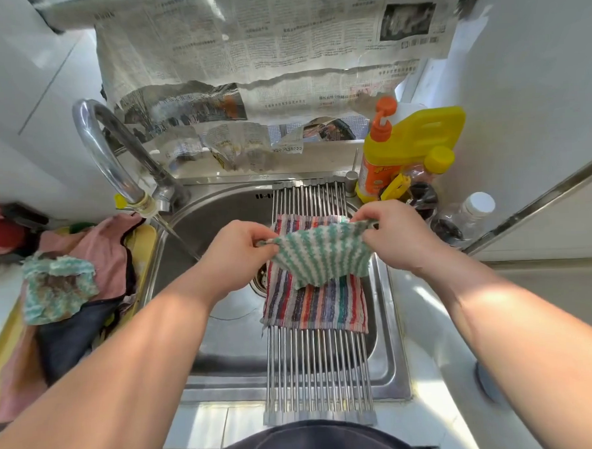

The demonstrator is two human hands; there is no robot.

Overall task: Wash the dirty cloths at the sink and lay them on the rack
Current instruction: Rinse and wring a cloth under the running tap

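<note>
The green-and-white cloth [320, 254] hung stretched between both hands, held just above the rack [316, 371] and overlapping the far part of the striped cloth [319, 305]; the left hand [234, 251] pinched its left corner and the right hand [398, 236] pinched its right corner, the two hands apart with the top edge taut between them. Its long axis ran side to side, across the rack's rods, and its free edge drooped toward the person; it looked clean, so I judged it washed and about to be laid down. The striped cloth already lay flat on the rods over the sink [224, 331], its stripes running along them; that one seemed done. Left of the sink, a stained green cloth [58, 288] sat on a heap with a pink cloth [97, 248] and a dark one; these appeared unwashed, so roughly half the job or more remained. The faucet [112, 155] stood at the far left of the basin; whether water ran I could not tell.
</note>
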